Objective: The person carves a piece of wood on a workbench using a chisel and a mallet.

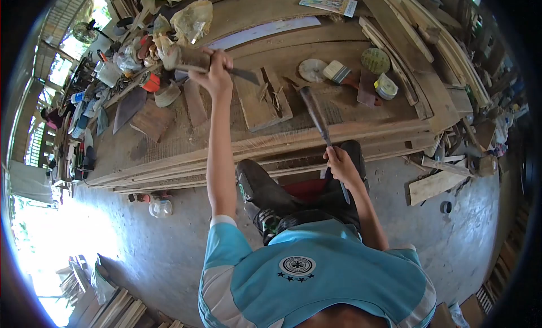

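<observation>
My left hand (214, 75) is raised over the left part of the workbench, its fingers closed round a tool with a dark flat blade (244, 75) pointing right. In my right hand (341, 165) is a long dark tool (315, 114), slanting up and left over the bench edge; its lower end shows below the fist. Between the two hands a wooden block (251, 106) lies on the bench with shavings (273, 100) on it. To the right of the block are a round disc (313, 70), a paintbrush (337, 72) and a tape measure (386, 87).
The workbench (186, 158) fills the upper view. Clutter and an orange-red tape measure (150, 81) lie at its left. Long boards (451, 57) are stacked at the right. A magazine (328, 2) lies at the back. Wood scraps (437, 184) and a clear jar (161, 208) are on the floor.
</observation>
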Tool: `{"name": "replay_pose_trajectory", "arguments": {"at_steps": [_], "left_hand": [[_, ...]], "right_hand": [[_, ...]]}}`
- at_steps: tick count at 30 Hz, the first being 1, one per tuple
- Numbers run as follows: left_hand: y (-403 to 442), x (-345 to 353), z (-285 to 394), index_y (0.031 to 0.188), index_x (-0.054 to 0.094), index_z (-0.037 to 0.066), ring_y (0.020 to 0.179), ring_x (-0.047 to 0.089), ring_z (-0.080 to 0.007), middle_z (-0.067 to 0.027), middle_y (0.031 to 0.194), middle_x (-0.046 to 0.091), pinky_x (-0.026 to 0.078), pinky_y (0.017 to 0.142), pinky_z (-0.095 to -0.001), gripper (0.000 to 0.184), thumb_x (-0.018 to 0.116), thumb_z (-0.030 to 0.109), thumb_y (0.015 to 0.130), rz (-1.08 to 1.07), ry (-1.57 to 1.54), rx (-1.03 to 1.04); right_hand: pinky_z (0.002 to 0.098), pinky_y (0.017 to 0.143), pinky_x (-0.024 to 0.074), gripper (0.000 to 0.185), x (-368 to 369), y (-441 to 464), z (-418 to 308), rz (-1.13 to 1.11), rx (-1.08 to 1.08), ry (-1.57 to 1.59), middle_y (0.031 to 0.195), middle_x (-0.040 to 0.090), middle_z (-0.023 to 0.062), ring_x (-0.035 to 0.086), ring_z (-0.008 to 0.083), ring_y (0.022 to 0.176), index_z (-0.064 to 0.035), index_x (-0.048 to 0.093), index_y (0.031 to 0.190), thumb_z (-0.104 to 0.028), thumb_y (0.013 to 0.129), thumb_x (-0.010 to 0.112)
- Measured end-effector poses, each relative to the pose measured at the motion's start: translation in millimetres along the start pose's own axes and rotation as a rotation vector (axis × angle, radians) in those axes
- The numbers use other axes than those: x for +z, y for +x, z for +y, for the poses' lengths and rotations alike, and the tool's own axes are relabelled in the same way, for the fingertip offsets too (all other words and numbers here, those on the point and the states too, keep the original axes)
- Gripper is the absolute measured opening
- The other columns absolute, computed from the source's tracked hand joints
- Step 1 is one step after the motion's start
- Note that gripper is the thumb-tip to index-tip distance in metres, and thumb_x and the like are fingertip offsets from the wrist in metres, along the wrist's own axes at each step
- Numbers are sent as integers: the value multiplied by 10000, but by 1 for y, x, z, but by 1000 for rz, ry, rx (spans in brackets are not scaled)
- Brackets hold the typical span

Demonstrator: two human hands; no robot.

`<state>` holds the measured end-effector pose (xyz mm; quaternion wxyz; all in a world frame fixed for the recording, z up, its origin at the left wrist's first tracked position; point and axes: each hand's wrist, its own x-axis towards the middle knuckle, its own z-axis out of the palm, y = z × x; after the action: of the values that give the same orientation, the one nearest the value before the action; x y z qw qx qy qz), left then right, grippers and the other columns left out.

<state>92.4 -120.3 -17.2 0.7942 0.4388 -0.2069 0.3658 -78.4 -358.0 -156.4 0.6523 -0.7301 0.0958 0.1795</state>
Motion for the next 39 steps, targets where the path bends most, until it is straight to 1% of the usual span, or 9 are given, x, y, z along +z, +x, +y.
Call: {"name": "replay_pose_trajectory", "arguments": {"at_steps": [5,7,17,23,25,29,31,33,39], "left_hand": [[25,4,-39,661,389,34,392,369,-106,-28,495,387,291,362,-258,152,469,-88,701,-5,24,3],[29,2,-47,624,367,38,379,362,-96,-18,484,372,275,348,-253,172,462,-80,706,-112,140,-27],[40,4,-64,654,382,31,376,366,-95,-21,489,386,277,346,-251,147,459,-83,705,-137,143,-107],[40,13,-63,585,360,34,371,369,-83,-2,473,384,273,343,-239,193,480,-65,701,-135,211,-108],[42,13,-64,573,353,35,370,367,-80,4,469,379,273,341,-238,203,484,-58,698,-114,217,-115],[52,3,-70,577,343,46,366,346,-82,0,470,380,264,337,-251,200,471,-48,699,-44,234,-101],[56,-3,-72,583,341,50,365,338,-83,-4,476,384,261,337,-254,196,464,-47,701,-6,228,-113],[58,-6,-72,610,354,46,369,329,-86,-10,496,395,256,341,-260,169,459,-41,710,123,204,-145],[45,-3,-65,630,367,30,381,339,-93,-8,508,391,260,348,-263,148,459,-45,718,55,237,-79]], "right_hand": [[277,405,281,334,-4,0,-2,4,-18,-78,485,346,24,344,109,421,-21,463,755,-299,891,338],[278,419,283,336,-8,2,-1,6,-50,-100,486,346,27,345,109,432,-18,463,752,-297,891,337],[285,423,283,341,-12,1,-5,-53,-58,-131,494,367,35,353,125,427,-12,464,739,-288,891,333],[292,443,316,344,-14,5,1,-44,-47,-221,495,373,40,381,133,440,-12,469,743,-286,893,326],[208,333,200,288,-12,7,7,-30,-110,-170,495,291,-58,262,31,369,-71,436,753,-301,892,331],[207,335,198,285,-12,5,5,-51,-136,-128,498,299,-58,267,33,370,-71,438,748,-292,892,331],[305,459,329,341,-12,4,1,-29,-76,-218,521,397,61,407,155,468,-10,471,746,-285,891,332],[306,460,329,342,-12,2,-3,-30,-61,-209,523,399,64,409,156,468,-9,471,745,-284,892,331],[311,460,335,343,-12,1,-6,-28,-81,-217,515,406,76,420,166,458,-2,473,740,-273,893,328]]}}
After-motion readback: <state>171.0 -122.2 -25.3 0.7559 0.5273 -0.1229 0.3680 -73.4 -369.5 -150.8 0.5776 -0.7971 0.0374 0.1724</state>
